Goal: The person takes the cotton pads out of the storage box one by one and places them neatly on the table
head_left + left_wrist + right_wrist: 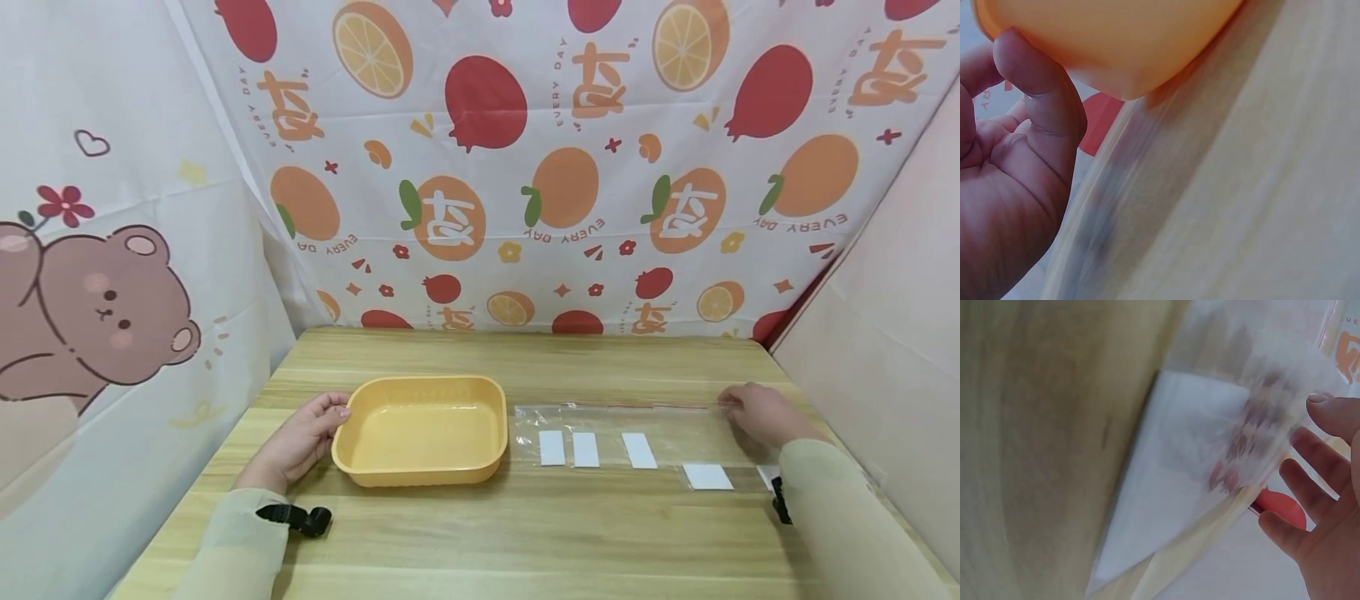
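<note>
A yellow plastic basin point(420, 477) stands left of centre on the wooden table. My left hand point(303, 437) grips its left rim; in the left wrist view the thumb point(1035, 75) presses against the basin wall point(1129, 37). To the right, several clear zip bags point(600, 417) with white labels point(640, 451) lie overlapping in a row. My right hand point(761, 412) pinches the upper edge of the rightmost clear zip bag point(1272, 381), whose white label point(1172, 450) shows large in the right wrist view. The right sleeve partly hides that bag in the head view.
The wooden table point(480, 550) extends in front of the basin and bags. A fruit-print cloth point(525, 250) hangs behind it. Pale cloths stand at both sides, the left one with a printed bear point(112, 300). Black straps point(296, 518) circle the wrists.
</note>
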